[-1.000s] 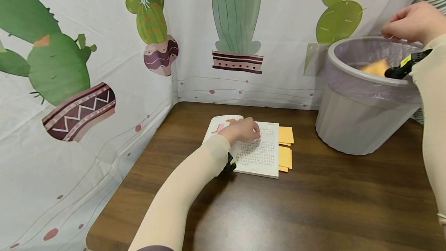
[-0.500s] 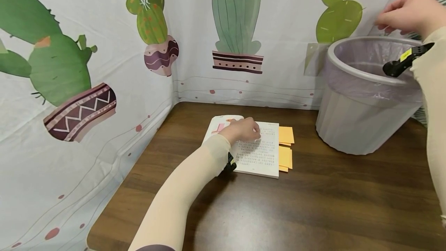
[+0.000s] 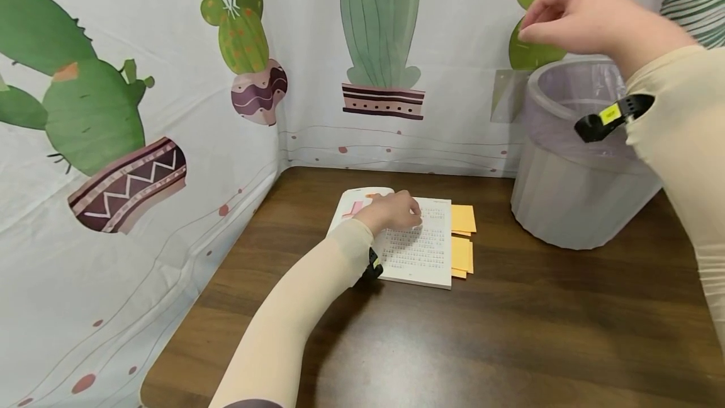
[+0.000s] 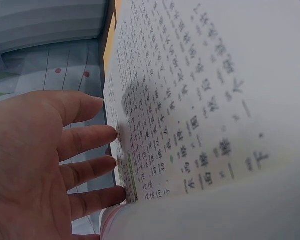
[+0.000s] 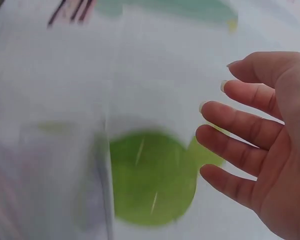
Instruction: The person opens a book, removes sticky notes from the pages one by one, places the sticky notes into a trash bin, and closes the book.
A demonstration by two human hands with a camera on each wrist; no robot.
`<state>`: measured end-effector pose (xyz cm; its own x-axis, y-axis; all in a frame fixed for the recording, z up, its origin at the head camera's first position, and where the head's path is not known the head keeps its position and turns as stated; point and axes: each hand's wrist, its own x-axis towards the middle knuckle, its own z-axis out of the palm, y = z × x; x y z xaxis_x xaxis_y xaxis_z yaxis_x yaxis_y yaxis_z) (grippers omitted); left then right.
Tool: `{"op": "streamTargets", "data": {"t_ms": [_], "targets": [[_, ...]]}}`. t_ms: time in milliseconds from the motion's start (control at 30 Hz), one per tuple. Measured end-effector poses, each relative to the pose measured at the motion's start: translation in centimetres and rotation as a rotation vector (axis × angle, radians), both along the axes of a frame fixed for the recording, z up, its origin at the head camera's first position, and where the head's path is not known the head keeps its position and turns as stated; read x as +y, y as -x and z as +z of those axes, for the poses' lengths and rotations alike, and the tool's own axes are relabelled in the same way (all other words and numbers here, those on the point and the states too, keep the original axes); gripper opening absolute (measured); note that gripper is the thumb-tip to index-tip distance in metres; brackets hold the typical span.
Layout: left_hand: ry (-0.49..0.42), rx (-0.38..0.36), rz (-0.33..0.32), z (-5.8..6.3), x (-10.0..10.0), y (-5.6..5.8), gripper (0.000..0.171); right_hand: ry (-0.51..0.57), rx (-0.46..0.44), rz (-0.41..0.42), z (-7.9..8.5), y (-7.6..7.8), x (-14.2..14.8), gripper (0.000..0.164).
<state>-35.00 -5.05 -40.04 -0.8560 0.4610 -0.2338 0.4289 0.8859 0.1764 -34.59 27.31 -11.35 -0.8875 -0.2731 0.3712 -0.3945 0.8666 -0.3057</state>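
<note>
I stand beside a dark brown wood-grain table (image 3: 510, 332), with a white cloth printed with potted cacti (image 3: 306, 49) hanging behind it. A paperback book with white printed pages (image 3: 421, 254) lies spread on the table, near its far edge. From the book's right-hand edge jut flat orange-yellow paper slips in two groups: an upper one (image 3: 463, 218) and, just below it, a lower one (image 3: 461, 255). Each group looks layered; I cannot tell how the slips are fixed.

The person's left hand (image 3: 392, 211) rests on the book, its fingers loose and fairly straight, tips against the page, grasping nothing. The right hand (image 3: 589, 14) hangs in the air, its fingers gently curved and apart, with nothing between them. Well to the right of the book stands a ribbed grey plastic bin (image 3: 566, 200), lined with a thin translucent lilac bag (image 3: 557, 124); the sleeved right arm covers part of its rim.

For good handling, I judge that the left hand should press lightly near the fold, so the book neither slides nor closes. Any slip would best be pinched singly by its jutting end and drawn slowly outward, level with the page, since a sharp upward tug could tear the paper.
</note>
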Motion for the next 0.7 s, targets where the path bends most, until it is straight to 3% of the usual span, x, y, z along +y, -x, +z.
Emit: {"op": "streamTargets", "data": {"t_ms": [133, 400, 567, 700], "targets": [[0.007, 0.003, -0.002, 0.1, -0.1, 0.1, 0.036, -0.049, 0.086, 0.110, -1.3, -2.2, -3.6, 0.026], [0.000, -0.010, -0.005, 0.4, -0.2, -0.2, 0.039, 0.005, 0.112, 0.383, -6.3, -6.3, -8.2, 0.011], [0.000, -0.012, -0.008, 0.3, -0.1, 0.0, 0.039, 0.042, 0.117, 0.483, -10.5, -6.9, -9.3, 0.008], [0.004, -0.010, -0.004, 0.2, -0.2, 0.1, 0.039, 0.075, 0.016, 0.465, -14.2, -6.1, -9.3, 0.006]]}}
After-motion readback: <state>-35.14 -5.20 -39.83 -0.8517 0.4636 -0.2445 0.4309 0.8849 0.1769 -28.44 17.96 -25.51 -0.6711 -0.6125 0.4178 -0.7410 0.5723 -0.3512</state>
